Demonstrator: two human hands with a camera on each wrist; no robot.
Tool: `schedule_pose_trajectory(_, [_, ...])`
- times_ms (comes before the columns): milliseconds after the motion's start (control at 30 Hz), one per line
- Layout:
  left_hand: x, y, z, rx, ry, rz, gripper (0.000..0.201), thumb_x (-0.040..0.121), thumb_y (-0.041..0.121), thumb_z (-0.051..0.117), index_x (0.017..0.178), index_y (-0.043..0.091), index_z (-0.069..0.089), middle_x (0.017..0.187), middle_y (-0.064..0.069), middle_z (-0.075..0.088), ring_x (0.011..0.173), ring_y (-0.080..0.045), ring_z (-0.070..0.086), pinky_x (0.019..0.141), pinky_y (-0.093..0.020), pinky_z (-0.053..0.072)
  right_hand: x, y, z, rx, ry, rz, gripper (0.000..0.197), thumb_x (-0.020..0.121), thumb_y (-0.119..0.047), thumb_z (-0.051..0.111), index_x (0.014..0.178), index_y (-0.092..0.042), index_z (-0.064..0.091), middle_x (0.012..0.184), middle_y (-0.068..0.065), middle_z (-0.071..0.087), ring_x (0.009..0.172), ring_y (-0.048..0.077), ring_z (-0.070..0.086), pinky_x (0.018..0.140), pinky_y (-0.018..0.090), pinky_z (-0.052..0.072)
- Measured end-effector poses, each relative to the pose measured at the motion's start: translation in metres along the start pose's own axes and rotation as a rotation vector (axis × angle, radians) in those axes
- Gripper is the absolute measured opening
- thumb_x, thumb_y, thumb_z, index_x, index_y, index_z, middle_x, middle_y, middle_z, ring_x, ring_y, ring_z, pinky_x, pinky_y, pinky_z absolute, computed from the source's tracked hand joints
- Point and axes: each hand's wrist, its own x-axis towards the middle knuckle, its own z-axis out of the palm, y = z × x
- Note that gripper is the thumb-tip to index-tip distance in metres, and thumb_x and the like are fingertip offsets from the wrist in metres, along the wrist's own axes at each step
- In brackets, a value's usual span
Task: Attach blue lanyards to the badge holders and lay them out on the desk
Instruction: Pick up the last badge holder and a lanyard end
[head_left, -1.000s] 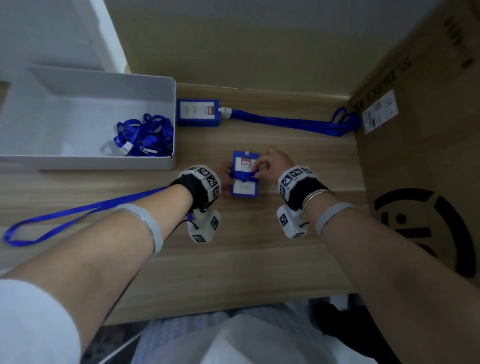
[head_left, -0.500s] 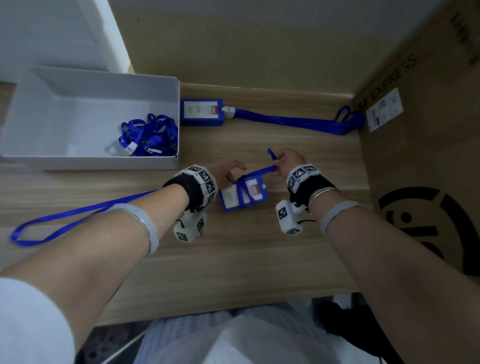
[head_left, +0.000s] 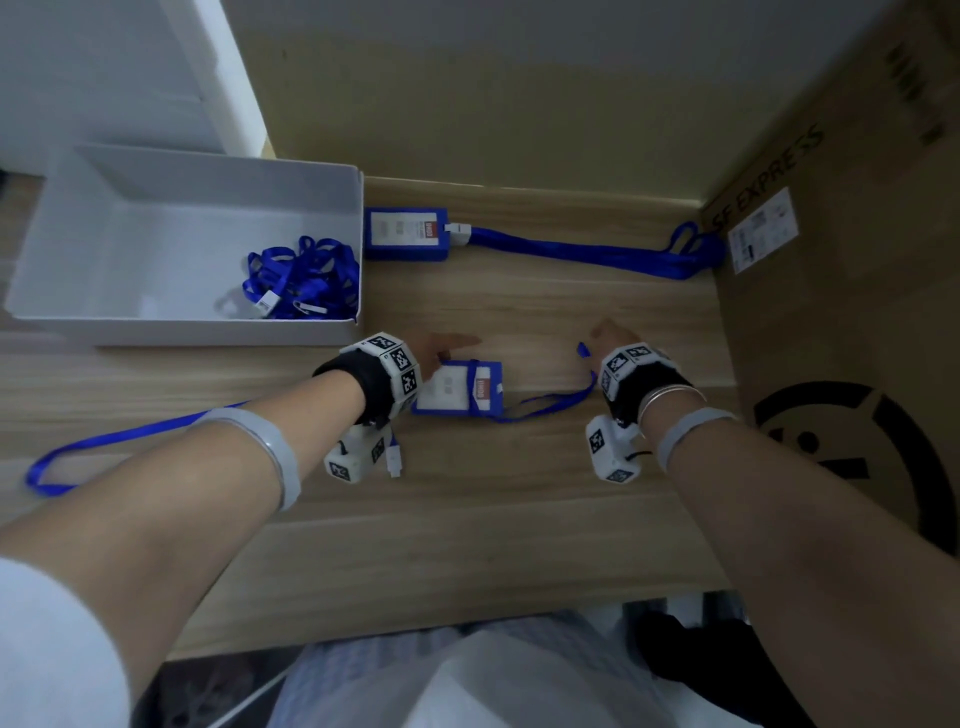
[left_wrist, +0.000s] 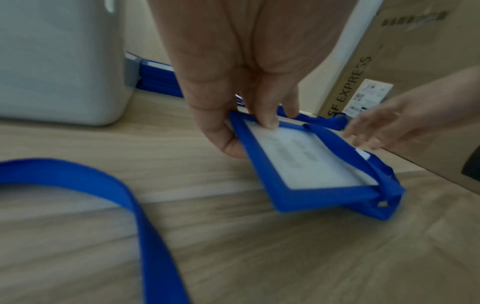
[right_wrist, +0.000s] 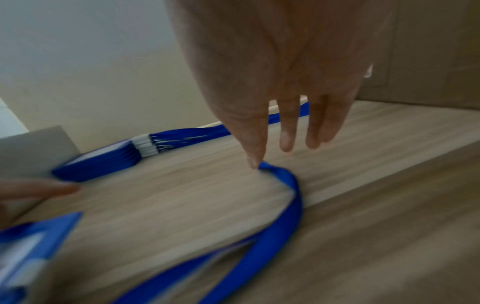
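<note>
A blue badge holder (head_left: 460, 388) with a white card lies flat on the wooden desk (head_left: 519, 499), its lanyard (head_left: 550, 402) trailing off to the right. My left hand (head_left: 447, 353) pinches the holder's far left corner; in the left wrist view the thumb and fingers (left_wrist: 267, 121) clamp the holder's frame (left_wrist: 306, 162). My right hand (head_left: 597, 338) pinches the looped end of that lanyard (right_wrist: 291, 191) between thumb and index finger (right_wrist: 255, 158), with its other fingers straight. A second blue lanyard (head_left: 130, 436) with a white clip (head_left: 395, 460) lies under my left forearm.
A stack of badge holders (head_left: 405, 234) lies at the back, their lanyards (head_left: 582, 249) stretched right toward a tall cardboard box (head_left: 841, 322). A white tray (head_left: 104, 244) at back left holds a tangle of blue lanyards (head_left: 306, 278). The desk's front edge runs near my lap.
The badge holder has gone from upright between both hands to lying sideways on the desk. My right hand has drawn the lanyard end out to the right, away from the holder.
</note>
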Motion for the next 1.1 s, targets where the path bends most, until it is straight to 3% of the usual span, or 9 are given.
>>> schedule_pose_trajectory(100, [-0.001,0.006,0.005,-0.083,0.092,0.011,0.062,0.089,-0.008,0.045,0.143,0.018,0.03,0.107,-0.015,0.055,0.096,-0.026,0.055,0.066,-0.017,0.043,0.001,-0.026,0.004,0.167,-0.044,-0.222,0.05,0.091,-0.003,0.047,0.138,-0.02,0.044,0.145,0.009,0.043,0.131,0.029,0.044,0.106,0.034,0.038])
schedule_pose_trajectory(267, [0.0,0.006,0.007,-0.134,0.179,-0.009,0.04,0.087,-0.004,0.051,0.123,0.006,0.038,0.1,-0.014,0.059,0.084,-0.02,0.052,0.052,-0.016,0.039,-0.012,-0.075,0.016,0.149,-0.315,-0.489,0.051,0.087,0.0,0.053,0.131,-0.027,0.054,0.144,-0.003,0.046,0.133,0.019,0.042,0.104,0.027,0.036])
schedule_pose_trajectory(400, [-0.005,-0.001,0.006,-0.091,0.199,-0.009,0.031,0.087,-0.005,0.051,0.117,0.0,0.046,0.115,-0.019,0.061,0.088,-0.022,0.053,0.065,-0.024,0.042,-0.015,-0.081,0.015,0.063,-0.273,-0.502,0.035,0.09,-0.02,0.058,0.124,-0.018,0.06,0.13,0.001,0.058,0.12,0.022,0.053,0.096,0.03,0.041])
schedule_pose_trajectory(600, [-0.014,-0.015,0.002,0.023,0.178,-0.063,0.034,0.091,-0.006,0.042,0.122,0.0,0.055,0.127,-0.019,0.056,0.118,-0.032,0.053,0.092,-0.033,0.043,-0.004,-0.05,0.012,-0.073,-0.252,-0.363,0.028,0.087,-0.032,0.064,0.108,-0.017,0.071,0.109,0.001,0.069,0.097,0.02,0.061,0.084,0.03,0.048])
schedule_pose_trajectory(700, [-0.02,-0.022,0.0,0.011,0.222,-0.083,0.034,0.091,-0.006,0.039,0.121,0.002,0.055,0.126,-0.02,0.057,0.115,-0.033,0.054,0.094,-0.035,0.044,-0.004,-0.036,0.014,-0.214,-0.288,-0.338,0.039,0.083,-0.029,0.069,0.121,-0.022,0.063,0.13,0.002,0.059,0.114,0.025,0.057,0.096,0.033,0.047])
schedule_pose_trajectory(800, [-0.026,-0.02,0.0,0.007,0.217,-0.066,0.036,0.091,-0.007,0.039,0.121,0.003,0.055,0.126,-0.019,0.057,0.116,-0.032,0.054,0.093,-0.032,0.044,-0.01,-0.042,0.02,-0.11,-0.219,-0.46,0.07,0.077,-0.03,0.074,0.139,-0.035,0.041,0.146,0.004,0.036,0.132,0.027,0.041,0.109,0.04,0.037])
schedule_pose_trajectory(867, [-0.029,-0.017,0.0,-0.007,0.22,-0.047,0.036,0.091,-0.007,0.039,0.121,0.004,0.056,0.126,-0.018,0.058,0.116,-0.031,0.054,0.089,-0.03,0.043,-0.017,-0.056,0.023,0.013,-0.273,-0.533,0.077,0.077,-0.03,0.074,0.143,-0.034,0.034,0.148,0.004,0.035,0.135,0.026,0.036,0.111,0.04,0.033])
schedule_pose_trajectory(1000, [-0.035,-0.02,-0.001,-0.01,0.228,-0.069,0.034,0.092,-0.005,0.04,0.119,0.005,0.057,0.125,-0.016,0.059,0.115,-0.03,0.055,0.092,-0.032,0.044,-0.03,-0.076,0.029,0.211,-0.363,-0.562,0.051,0.083,-0.025,0.068,0.131,-0.02,0.053,0.133,0.001,0.055,0.122,0.02,0.049,0.099,0.031,0.034])
schedule_pose_trajectory(1100, [-0.04,-0.027,-0.001,-0.025,0.239,-0.106,0.034,0.091,-0.005,0.041,0.12,0.005,0.057,0.126,-0.016,0.059,0.116,-0.03,0.055,0.093,-0.031,0.044,-0.028,-0.076,0.031,0.162,-0.337,-0.53,0.025,0.087,-0.034,0.063,0.108,-0.02,0.065,0.113,0.002,0.063,0.109,0.02,0.056,0.095,0.032,0.039])
